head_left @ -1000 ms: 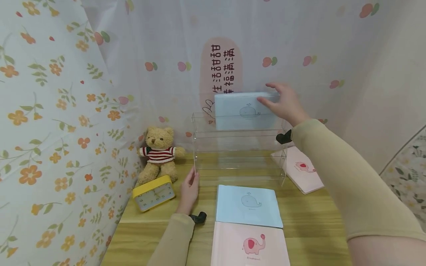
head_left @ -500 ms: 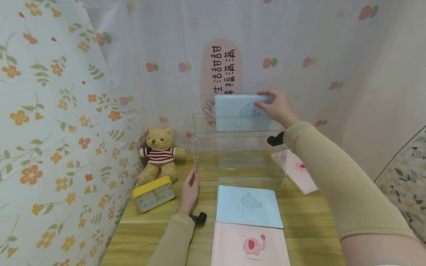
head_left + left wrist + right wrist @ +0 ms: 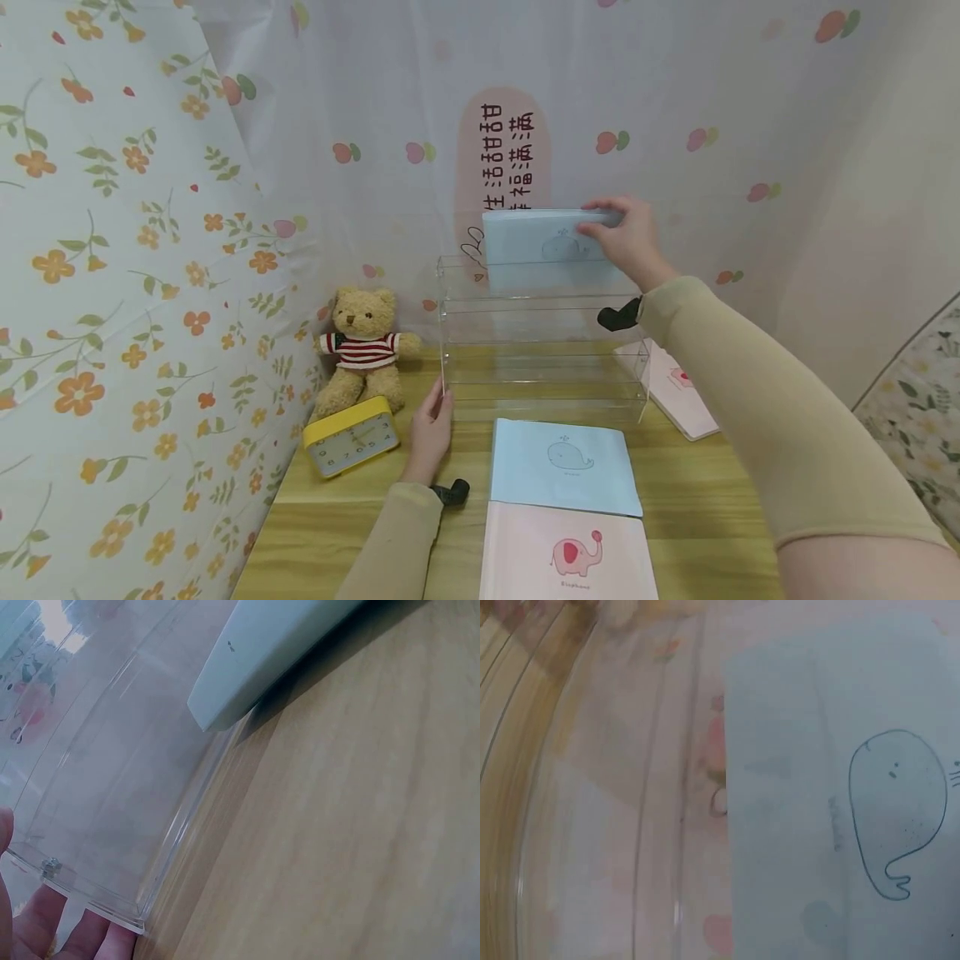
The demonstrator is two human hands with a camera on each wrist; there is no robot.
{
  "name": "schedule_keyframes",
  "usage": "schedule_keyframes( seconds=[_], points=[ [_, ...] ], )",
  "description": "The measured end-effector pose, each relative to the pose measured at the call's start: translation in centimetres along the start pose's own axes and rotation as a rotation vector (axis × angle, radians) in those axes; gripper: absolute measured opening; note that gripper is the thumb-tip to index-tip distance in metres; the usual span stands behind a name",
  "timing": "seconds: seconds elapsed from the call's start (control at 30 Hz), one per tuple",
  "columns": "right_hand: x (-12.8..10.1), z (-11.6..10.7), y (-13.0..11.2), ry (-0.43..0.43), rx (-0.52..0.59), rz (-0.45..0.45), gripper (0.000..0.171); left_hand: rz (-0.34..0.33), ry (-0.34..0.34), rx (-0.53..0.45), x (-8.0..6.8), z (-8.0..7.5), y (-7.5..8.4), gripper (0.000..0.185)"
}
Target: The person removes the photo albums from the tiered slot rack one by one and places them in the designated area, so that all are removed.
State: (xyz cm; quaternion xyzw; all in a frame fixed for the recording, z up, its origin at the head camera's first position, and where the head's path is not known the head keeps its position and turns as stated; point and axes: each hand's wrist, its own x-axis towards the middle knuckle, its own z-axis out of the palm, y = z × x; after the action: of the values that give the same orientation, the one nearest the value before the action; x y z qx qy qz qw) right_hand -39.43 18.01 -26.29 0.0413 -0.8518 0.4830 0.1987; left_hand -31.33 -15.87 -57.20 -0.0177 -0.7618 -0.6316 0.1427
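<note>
A blue whale notebook point(image 3: 525, 242) stands upright in the top tier of a clear acrylic rack point(image 3: 543, 371), its lower part behind the front strip. My right hand point(image 3: 633, 242) pinches its top right edge, thumb in front and fingers behind. The whale cover point(image 3: 900, 817) fills the right of the right wrist view, where the hand itself is out of sight. Down at the rack's left side, my left hand point(image 3: 431, 429) grips the side panel. In the left wrist view its fingers point(image 3: 79, 934) show beyond the clear edge.
Another blue whale notebook point(image 3: 562, 467) and a pink elephant notebook point(image 3: 570, 554) lie flat before the rack. A second pink notebook point(image 3: 675, 396) lies behind its right side. A teddy bear point(image 3: 363, 346) and a yellow clock point(image 3: 352, 437) stand left.
My right hand has moved left and closed its thumb and fingers on the notebook's top edge. The notebook has risen slightly since half a second ago. My left hand stays on the rack.
</note>
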Motion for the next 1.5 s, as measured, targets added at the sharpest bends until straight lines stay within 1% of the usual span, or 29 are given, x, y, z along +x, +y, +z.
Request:
schedule_keyframes(
  seconds=[0.07, 0.2, 0.3, 0.37, 0.5, 0.6, 0.7, 0.77, 0.83, 0.93, 1.13, 1.23, 1.33, 1.5],
  points=[
    [-0.1, -0.3, -0.4, 0.034, 0.038, -0.002, 0.035, -0.001, 0.000, 0.000, 0.0, 0.0, 0.0, 0.052],
    [-0.6, -1.3, -1.5, 0.117, 0.085, -0.036, 0.034, -0.001, -0.001, 0.017, 0.0, 0.1, 0.0, 0.052],
    [-1.7, -2.2, -2.4, 0.182, 0.097, -0.083, 0.035, -0.009, 0.003, 0.037, 0.0, 0.1, 0.1, 0.052],
    [-2.5, -2.9, -2.6, 0.217, 0.104, -0.092, 0.035, -0.013, 0.003, 0.042, 0.0, 0.1, 0.3, 0.052],
    [-4.5, -4.3, -2.0, 0.242, 0.094, -0.093, 0.033, -0.018, -0.007, 0.043, 0.1, -0.1, 0.6, 0.053],
    [-6.0, -5.1, -1.0, 0.224, 0.058, -0.060, 0.032, -0.029, -0.013, 0.044, 0.2, -0.2, 0.5, 0.053],
    [-7.4, -5.6, 0.4, 0.207, 0.004, -0.045, 0.035, -0.042, -0.010, 0.036, 0.1, -0.2, 0.5, 0.052],
    [-8.5, -5.8, 1.5, 0.197, -0.041, -0.051, 0.035, -0.056, -0.007, 0.032, 0.1, -0.3, 0.5, 0.052],
    [-9.6, -6.1, 2.8, 0.189, -0.085, -0.059, 0.036, -0.054, -0.007, 0.028, 0.1, -0.3, 0.5, 0.052],
    [-11.6, -6.7, 4.8, 0.172, -0.125, -0.047, 0.036, -0.053, -0.013, 0.028, 0.0, -0.2, 0.6, 0.053],
    [-15.3, -8.0, 8.8, 0.105, -0.161, 0.035, 0.039, -0.041, -0.026, 0.029, -0.1, 0.1, 0.6, 0.054],
    [-16.9, -8.7, 10.6, 0.081, -0.175, 0.055, 0.039, -0.037, -0.022, 0.025, -0.2, 0.2, 0.5, 0.054],
    [-18.1, -9.4, 12.2, 0.065, -0.205, 0.065, 0.039, -0.046, -0.024, 0.020, -0.2, 0.2, 0.3, 0.053],
    [-19.4, -10.4, 14.1, -0.009, -0.245, 0.122, 0.042, -0.058, -0.025, 0.012, -0.3, -0.1, 0.1, 0.054]
  ],
)
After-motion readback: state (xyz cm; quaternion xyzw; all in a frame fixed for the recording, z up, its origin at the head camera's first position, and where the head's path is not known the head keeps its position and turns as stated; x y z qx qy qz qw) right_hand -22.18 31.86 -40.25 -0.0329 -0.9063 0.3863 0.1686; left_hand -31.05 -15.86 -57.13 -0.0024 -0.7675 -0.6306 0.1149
